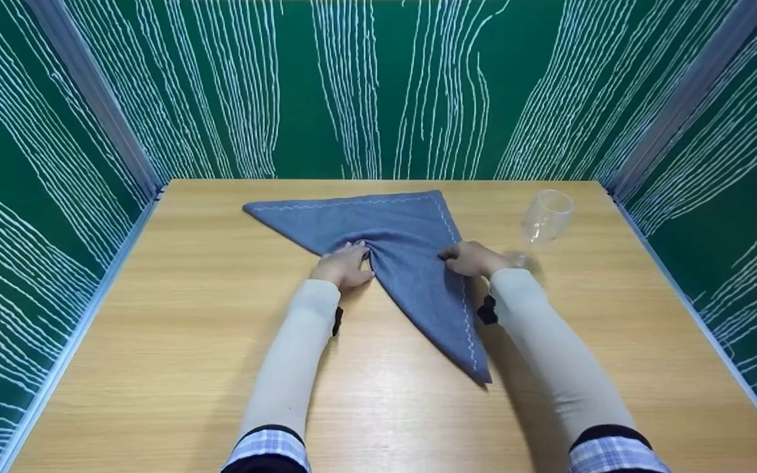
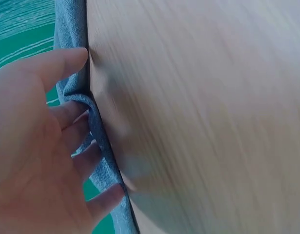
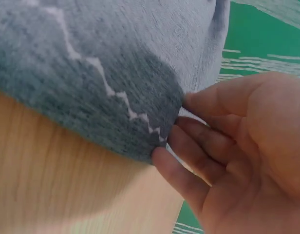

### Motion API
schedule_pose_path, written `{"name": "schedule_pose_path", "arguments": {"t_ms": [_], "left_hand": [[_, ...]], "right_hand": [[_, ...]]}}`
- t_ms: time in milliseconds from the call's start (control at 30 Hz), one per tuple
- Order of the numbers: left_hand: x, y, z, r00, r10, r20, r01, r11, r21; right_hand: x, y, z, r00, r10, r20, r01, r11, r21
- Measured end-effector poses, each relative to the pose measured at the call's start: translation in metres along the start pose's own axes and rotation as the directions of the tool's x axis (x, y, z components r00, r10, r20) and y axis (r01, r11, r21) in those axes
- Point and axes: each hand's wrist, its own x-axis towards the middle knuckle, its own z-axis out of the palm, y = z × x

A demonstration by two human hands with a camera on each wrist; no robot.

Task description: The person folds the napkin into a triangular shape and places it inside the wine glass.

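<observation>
A grey-blue cloth napkin (image 1: 411, 263), folded into a triangle with white zigzag stitching near its edges, lies on the table. At the middle of its long folded edge rests my left hand (image 1: 345, 266), thumb apart from the fingers; creases fan out from there. In the left wrist view, loosely bent fingers (image 2: 86, 163) of that hand lie along the bunched edge of the napkin (image 2: 96, 117). My right hand (image 1: 476, 258) is at the stitched right side. The right wrist view shows its thumb and fingers (image 3: 198, 151) pinching the napkin (image 3: 135, 73) beside the stitching.
A clear stemmed glass (image 1: 547, 217) stands at the back right, its foot partly behind my right wrist. The wooden table (image 1: 175, 315) is bordered by green walls (image 1: 411, 85) with white wavy lines on the back and sides.
</observation>
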Motion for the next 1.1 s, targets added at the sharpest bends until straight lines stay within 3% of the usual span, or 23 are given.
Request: {"name": "schedule_pose_path", "arguments": {"t_ms": [233,433,567,767,1000,1100], "left_hand": [[-0.002,-0.001,0.005,1.0,0.017,-0.021,-0.019,0.998,-0.056],[-0.013,0.018,0.006,0.999,0.043,0.009,-0.043,0.999,-0.024],[-0.02,0.038,0.009,0.998,-0.016,0.053,0.013,0.998,0.065],[-0.025,0.06,0.015,0.991,-0.112,0.074,0.095,0.976,0.196],[-0.023,0.061,0.015,0.981,-0.176,0.085,0.155,0.966,0.206],[-0.022,0.057,0.014,0.978,-0.18,0.102,0.16,0.971,0.179]], "right_hand": [[0.002,-0.003,0.007,1.0,0.002,-0.031,-0.003,1.0,-0.026],[0.006,-0.002,0.01,0.997,-0.021,-0.073,0.016,0.997,-0.071],[0.007,-0.001,0.01,0.991,-0.081,-0.102,0.066,0.987,-0.144],[0.006,-0.001,0.011,0.991,-0.073,-0.116,0.057,0.989,-0.133],[0.004,-0.004,0.015,0.994,0.009,-0.11,-0.019,0.996,-0.09],[0.002,-0.004,0.018,0.994,0.001,-0.109,-0.012,0.995,-0.1]]}}
